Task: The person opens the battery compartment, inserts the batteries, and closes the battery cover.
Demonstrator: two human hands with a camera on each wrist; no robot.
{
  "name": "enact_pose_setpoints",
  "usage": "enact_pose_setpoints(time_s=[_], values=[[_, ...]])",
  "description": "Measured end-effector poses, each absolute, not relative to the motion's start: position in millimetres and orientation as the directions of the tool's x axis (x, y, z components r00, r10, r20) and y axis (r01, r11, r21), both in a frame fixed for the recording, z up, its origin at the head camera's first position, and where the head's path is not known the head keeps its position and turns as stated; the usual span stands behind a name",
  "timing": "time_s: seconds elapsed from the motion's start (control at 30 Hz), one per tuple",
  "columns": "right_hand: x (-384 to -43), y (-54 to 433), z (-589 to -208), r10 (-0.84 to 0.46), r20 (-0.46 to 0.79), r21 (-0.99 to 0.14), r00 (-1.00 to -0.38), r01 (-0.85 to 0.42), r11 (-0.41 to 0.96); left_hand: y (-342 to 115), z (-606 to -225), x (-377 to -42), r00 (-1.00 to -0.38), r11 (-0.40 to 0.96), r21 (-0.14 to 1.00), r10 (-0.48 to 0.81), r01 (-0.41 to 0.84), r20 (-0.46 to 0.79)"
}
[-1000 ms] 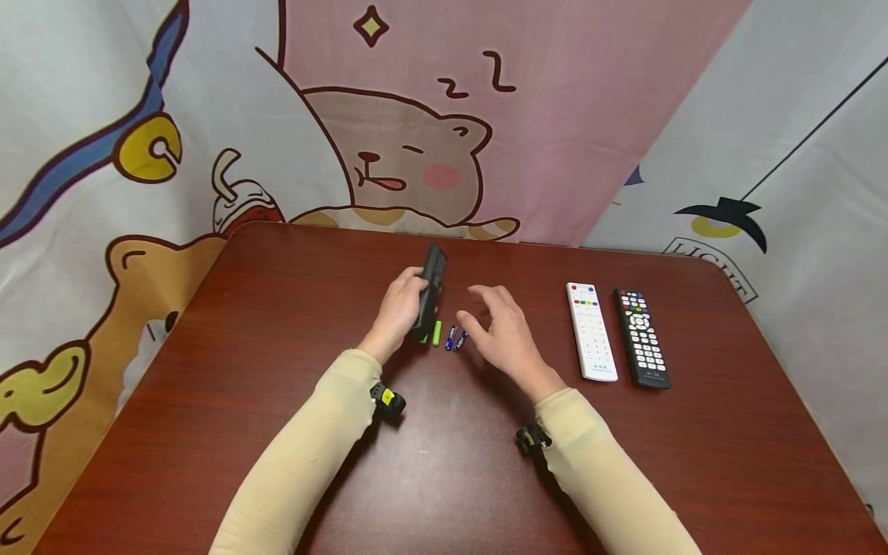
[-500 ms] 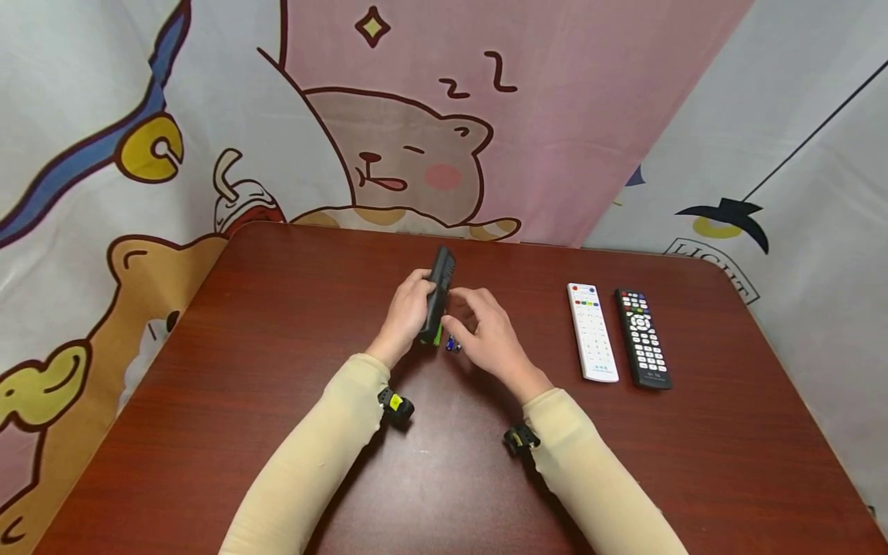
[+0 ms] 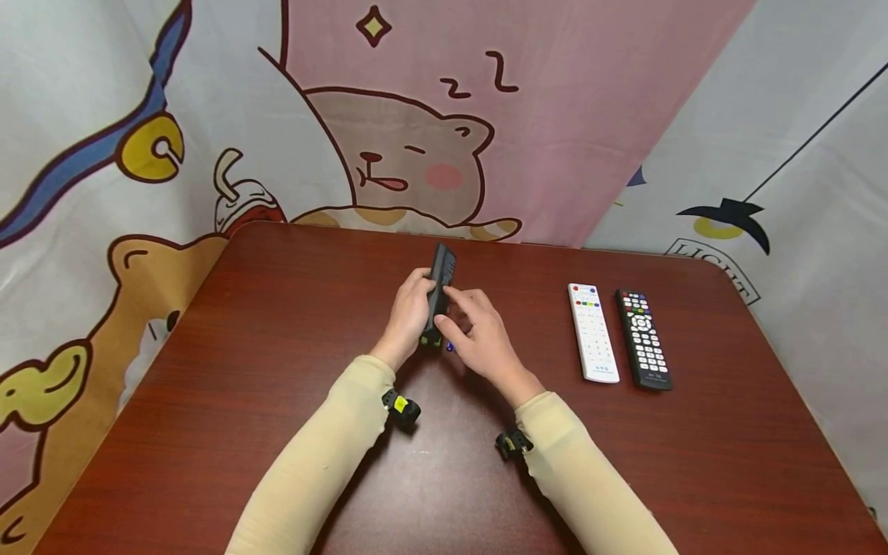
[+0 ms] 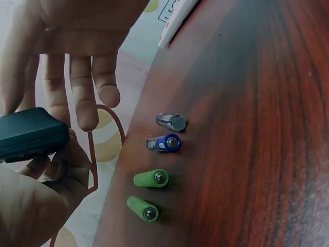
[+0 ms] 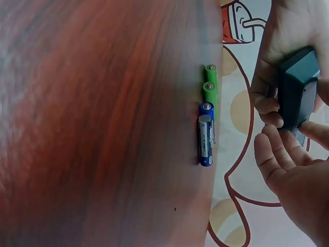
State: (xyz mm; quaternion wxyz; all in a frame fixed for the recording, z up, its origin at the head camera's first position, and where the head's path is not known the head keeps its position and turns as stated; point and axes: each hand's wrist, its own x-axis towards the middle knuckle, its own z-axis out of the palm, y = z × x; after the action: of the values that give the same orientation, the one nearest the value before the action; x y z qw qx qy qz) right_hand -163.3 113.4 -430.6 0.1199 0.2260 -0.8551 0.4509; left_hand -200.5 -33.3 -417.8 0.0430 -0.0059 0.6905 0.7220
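A black remote control (image 3: 438, 297) stands tilted above the table, gripped along its side by my left hand (image 3: 405, 317). My right hand (image 3: 486, 343) is at the opposite side, thumb and index fingertip touching the remote, its other fingers loosely extended. Below the hands, two green batteries (image 4: 151, 178) and two blue batteries (image 4: 163, 142) lie side by side on the table. In the head view the hands and remote hide most of them. The right wrist view shows the remote's end (image 5: 298, 85) between the two hands.
To the right on the brown table (image 3: 291, 308) lie a white remote control (image 3: 593, 333) and another black remote control (image 3: 643, 339), buttons up. A cartoon-printed curtain (image 3: 555, 139) hangs behind the table's far edge.
My right hand has moved left until its thumb and index finger touch the remote. The left hand and remote have shifted slightly right, covering more of the batteries.
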Motion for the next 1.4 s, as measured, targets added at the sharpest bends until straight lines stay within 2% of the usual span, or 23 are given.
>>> enact_pose_setpoints(time_s=[0.47,1.03,1.4], values=[[-161,106,-429,-0.208,0.345,-0.797,-0.915,-0.403,0.449,-31,-418,-198,-0.995,-0.049,0.995,0.052,-0.082,-0.080],[-170,105,-427,-0.135,0.276,-0.878,-0.952,-0.307,0.368,-27,-418,-196,-0.997,0.032,0.999,0.079,-0.023,-0.026],[-168,107,-424,-0.099,0.264,-0.887,-0.959,-0.282,0.365,-30,-421,-197,-0.998,0.072,0.997,0.057,-0.024,-0.028]])
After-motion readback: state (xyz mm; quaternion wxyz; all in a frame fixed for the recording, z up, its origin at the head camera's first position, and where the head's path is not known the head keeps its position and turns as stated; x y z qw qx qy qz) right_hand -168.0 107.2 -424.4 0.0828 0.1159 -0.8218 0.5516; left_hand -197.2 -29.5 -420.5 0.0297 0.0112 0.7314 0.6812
